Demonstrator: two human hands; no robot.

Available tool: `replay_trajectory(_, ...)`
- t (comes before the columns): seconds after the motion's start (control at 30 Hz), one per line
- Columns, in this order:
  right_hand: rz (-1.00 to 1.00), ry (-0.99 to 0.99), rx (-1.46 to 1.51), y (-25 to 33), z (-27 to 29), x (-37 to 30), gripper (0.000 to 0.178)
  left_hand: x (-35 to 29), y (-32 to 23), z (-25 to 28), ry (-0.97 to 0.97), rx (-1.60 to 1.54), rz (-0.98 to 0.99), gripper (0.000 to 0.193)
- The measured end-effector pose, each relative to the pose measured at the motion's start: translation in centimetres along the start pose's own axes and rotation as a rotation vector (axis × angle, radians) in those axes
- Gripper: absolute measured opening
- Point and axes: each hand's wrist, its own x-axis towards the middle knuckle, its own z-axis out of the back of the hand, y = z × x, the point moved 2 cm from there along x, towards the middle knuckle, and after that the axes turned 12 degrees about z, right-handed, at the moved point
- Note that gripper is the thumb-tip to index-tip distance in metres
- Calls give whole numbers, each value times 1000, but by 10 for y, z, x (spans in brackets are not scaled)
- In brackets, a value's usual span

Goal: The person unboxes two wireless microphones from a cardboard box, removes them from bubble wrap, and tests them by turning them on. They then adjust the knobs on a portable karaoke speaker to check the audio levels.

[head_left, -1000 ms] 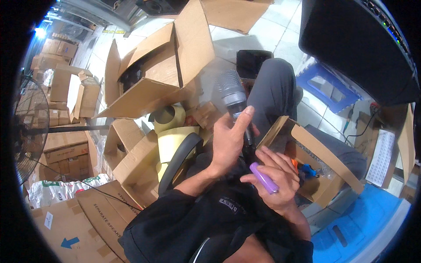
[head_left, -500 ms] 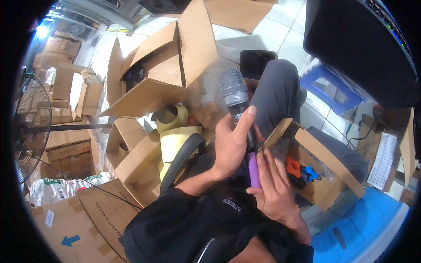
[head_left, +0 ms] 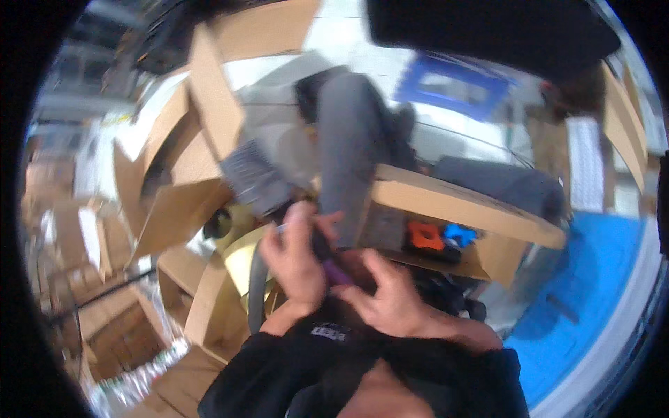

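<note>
A microphone (head_left: pixel 258 177) with a large grey mesh head and a dark body lies tilted across my lap, its head toward the upper left. My left hand (head_left: pixel 296 261) wraps round its dark body below the head. My right hand (head_left: pixel 394 299) is at the lower end, thumb and fingers about the purple section (head_left: pixel 336 272); motion blur smears the fingertips. Just beyond my right hand is an open cardboard box (head_left: pixel 467 198) holding an orange star-shaped piece (head_left: pixel 424 235) and a blue one (head_left: pixel 460 235).
Open cartons (head_left: pixel 185 216) stand to the left beside a pale yellow container (head_left: pixel 240 258). A blue plastic stool (head_left: pixel 453 87) is on the tiled floor ahead. At right lie a bright blue surface (head_left: pixel 585 279) and a white keyboard-like panel (head_left: pixel 585 164). A large black panel (head_left: pixel 488 31) rises at the top.
The view has swung to the right and is blurred. The microphone has tipped further left and sits lower, with both hands still at it. The small box shows more of its inside.
</note>
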Motion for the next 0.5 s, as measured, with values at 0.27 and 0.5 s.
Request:
replay_trajectory(0.27,260,-101,-236,11,56,-29,39,8,3,14,414,-134,-277,47)
replay_trajectory(0.5,9,-302,-1131,-19,130,-59,20,0,-16,4,1450,498,-211,47)
